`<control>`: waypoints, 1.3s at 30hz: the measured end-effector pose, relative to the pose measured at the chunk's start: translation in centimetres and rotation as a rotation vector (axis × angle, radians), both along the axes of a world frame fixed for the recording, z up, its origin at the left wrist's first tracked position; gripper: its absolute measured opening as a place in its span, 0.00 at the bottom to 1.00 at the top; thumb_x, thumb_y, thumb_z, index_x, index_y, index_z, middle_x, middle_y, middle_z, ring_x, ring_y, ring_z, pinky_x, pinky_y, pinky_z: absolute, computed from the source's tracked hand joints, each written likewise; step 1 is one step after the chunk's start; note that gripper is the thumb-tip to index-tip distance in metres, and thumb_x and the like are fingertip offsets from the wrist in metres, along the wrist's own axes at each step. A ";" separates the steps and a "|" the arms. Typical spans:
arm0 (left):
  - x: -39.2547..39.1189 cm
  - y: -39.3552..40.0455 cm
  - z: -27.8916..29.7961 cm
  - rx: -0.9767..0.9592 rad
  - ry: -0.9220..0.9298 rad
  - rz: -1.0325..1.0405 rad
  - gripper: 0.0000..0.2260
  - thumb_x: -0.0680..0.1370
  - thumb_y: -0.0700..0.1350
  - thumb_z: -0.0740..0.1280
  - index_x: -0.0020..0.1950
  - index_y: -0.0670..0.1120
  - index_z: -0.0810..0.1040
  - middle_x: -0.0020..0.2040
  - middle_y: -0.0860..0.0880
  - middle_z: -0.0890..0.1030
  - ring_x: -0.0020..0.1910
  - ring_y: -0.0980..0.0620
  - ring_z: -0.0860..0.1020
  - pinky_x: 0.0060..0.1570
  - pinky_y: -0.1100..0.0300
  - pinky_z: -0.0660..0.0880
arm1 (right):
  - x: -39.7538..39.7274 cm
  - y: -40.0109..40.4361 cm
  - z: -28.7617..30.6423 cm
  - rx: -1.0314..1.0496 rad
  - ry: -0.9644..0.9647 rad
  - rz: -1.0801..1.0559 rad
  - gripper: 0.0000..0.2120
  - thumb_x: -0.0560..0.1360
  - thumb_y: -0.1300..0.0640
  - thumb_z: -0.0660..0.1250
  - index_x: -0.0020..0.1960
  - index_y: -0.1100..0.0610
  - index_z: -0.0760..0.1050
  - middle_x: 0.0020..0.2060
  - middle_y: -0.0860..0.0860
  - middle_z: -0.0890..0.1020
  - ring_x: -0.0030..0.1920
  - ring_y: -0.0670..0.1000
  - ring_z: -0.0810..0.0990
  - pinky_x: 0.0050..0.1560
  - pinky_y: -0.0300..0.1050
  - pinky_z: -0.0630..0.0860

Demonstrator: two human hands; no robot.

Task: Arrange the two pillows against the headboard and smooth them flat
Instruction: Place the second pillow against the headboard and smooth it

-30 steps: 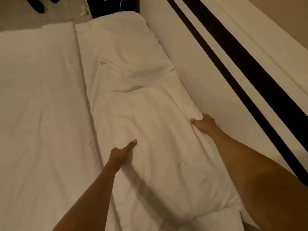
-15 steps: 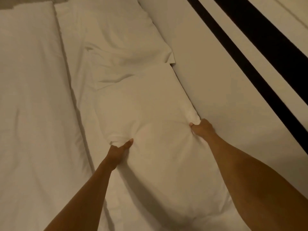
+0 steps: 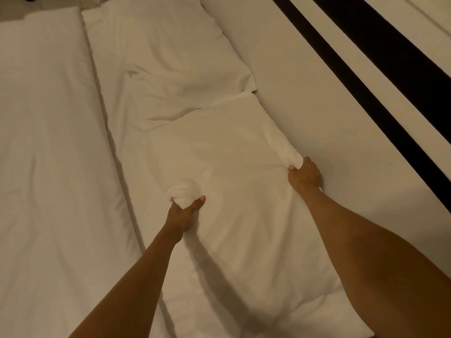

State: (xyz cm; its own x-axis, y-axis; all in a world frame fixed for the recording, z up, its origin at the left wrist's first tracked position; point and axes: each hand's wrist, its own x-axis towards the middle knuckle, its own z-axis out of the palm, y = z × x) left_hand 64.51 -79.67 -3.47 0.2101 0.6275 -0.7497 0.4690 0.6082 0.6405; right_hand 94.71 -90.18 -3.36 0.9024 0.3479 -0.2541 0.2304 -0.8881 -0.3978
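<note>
Two white pillows lie end to end along the white headboard [image 3: 317, 113] on the right. The near pillow [image 3: 231, 167] is under my hands. My left hand [image 3: 184, 212] grips a bunch of its cover on the edge away from the headboard. My right hand [image 3: 305, 175] pinches its edge that lies against the headboard. The far pillow [image 3: 170, 52] lies beyond it, creased, and its near end touches the near pillow.
A white duvet [image 3: 46, 154] covers the bed to the left of the pillows, with a sheet strip [image 3: 107, 118] between them. Two black stripes [image 3: 361, 76] run along the headboard at the right.
The near pillow has shifted closer to the far one and lies flatter. Both hands keep their grips on its two long edges. My view has tilted slightly.
</note>
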 end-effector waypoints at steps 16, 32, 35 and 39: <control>1.9 2.3 -0.2 0.454 0.408 -0.316 0.51 0.71 0.62 0.70 0.79 0.38 0.45 0.79 0.38 0.52 0.78 0.41 0.53 0.75 0.47 0.56 | -2.7 -1.9 -0.5 -0.049 -0.075 0.053 0.28 0.82 0.46 0.51 0.78 0.56 0.54 0.75 0.60 0.62 0.75 0.61 0.59 0.75 0.58 0.57; 14.2 6.8 -4.8 1.220 0.236 -1.182 0.27 0.81 0.62 0.50 0.79 0.58 0.50 0.80 0.51 0.48 0.79 0.50 0.48 0.76 0.52 0.45 | -10.4 -6.3 -6.9 -0.057 -0.289 0.043 0.27 0.81 0.45 0.43 0.79 0.50 0.52 0.79 0.52 0.56 0.78 0.52 0.53 0.77 0.51 0.46; 12.7 9.9 -5.2 1.192 0.301 -1.138 0.28 0.80 0.63 0.48 0.79 0.57 0.49 0.80 0.51 0.48 0.79 0.51 0.48 0.76 0.49 0.45 | -10.2 -9.0 -7.4 -0.069 -0.286 0.000 0.30 0.80 0.43 0.40 0.79 0.52 0.53 0.78 0.52 0.57 0.78 0.52 0.54 0.77 0.52 0.47; 9.8 14.3 -4.8 1.006 0.765 -1.054 0.34 0.79 0.66 0.43 0.80 0.51 0.44 0.80 0.47 0.45 0.79 0.45 0.46 0.75 0.42 0.43 | -9.4 -12.7 -7.1 -0.150 -0.272 0.014 0.32 0.78 0.44 0.40 0.79 0.55 0.56 0.77 0.55 0.61 0.77 0.54 0.58 0.76 0.55 0.53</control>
